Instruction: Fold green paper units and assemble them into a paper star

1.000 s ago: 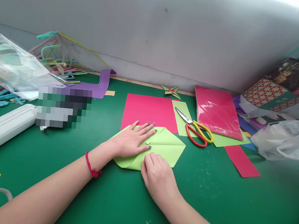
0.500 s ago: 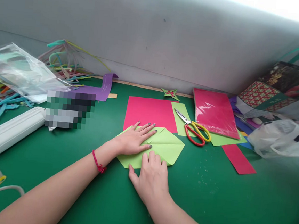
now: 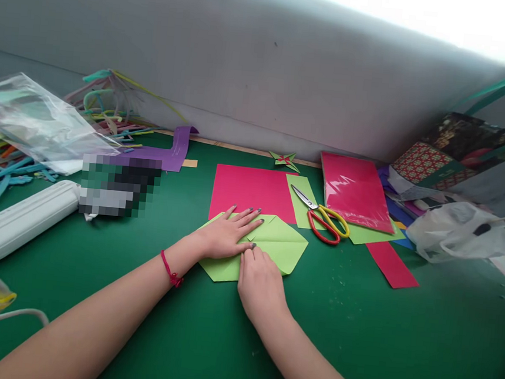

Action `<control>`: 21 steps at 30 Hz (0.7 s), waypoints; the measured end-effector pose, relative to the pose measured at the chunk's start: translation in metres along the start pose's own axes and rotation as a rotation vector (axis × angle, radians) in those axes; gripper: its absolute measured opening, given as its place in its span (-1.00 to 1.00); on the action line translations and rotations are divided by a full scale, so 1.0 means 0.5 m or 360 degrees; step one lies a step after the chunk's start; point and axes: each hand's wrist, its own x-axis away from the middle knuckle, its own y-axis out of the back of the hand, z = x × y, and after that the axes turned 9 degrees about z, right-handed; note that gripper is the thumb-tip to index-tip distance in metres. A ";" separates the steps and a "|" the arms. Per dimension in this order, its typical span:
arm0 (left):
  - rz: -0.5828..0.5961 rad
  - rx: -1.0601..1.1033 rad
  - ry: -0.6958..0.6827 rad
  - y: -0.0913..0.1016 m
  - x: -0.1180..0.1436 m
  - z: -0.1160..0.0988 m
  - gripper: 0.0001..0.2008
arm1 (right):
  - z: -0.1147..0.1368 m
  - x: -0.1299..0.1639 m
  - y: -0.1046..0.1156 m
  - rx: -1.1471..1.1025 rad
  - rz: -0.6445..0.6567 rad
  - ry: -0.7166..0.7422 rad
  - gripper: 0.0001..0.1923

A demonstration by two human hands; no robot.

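A folded sheet of light green paper (image 3: 287,248) lies on the green table (image 3: 204,333), with creases and folded edges showing. My left hand (image 3: 226,237) rests flat on its left part, fingers spread toward the back. Just right of that thumb, my right hand (image 3: 262,282) has its fingers curled and pressed together at the paper's near edge, gripping it. The fingertips are partly hidden behind the knuckles. Behind the paper lies a flat red-pink sheet (image 3: 252,189), partly covered by it. Scissors (image 3: 319,213) with red and yellow handles lie to the right, apart from both hands.
A red paper pack (image 3: 358,193) and a red strip (image 3: 391,263) lie right, near a plastic bag (image 3: 456,234). At the back wall sits a folded green-and-red star (image 3: 285,160). Left are a white case (image 3: 20,219), purple paper (image 3: 178,150) and loose coloured strips (image 3: 3,176).
My right hand has moved up and drawn its fingers together beside my left thumb; its thumb was stretched out before. My left hand stays on the paper. The view has shifted slightly.
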 end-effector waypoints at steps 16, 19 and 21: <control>-0.0004 0.0005 0.0005 -0.001 0.001 0.001 -0.38 | -0.104 0.063 0.039 0.0156 0.0442 -0.0530 -0.75; 0.0006 0.0007 0.0011 0.000 0.001 0.000 -0.38 | -0.119 0.037 0.071 0.0153 0.0579 -0.0563 -0.76; 0.0002 0.0002 0.0011 0.001 0.002 -0.002 -0.38 | -0.123 0.011 0.079 0.0152 0.0347 -0.0401 -0.77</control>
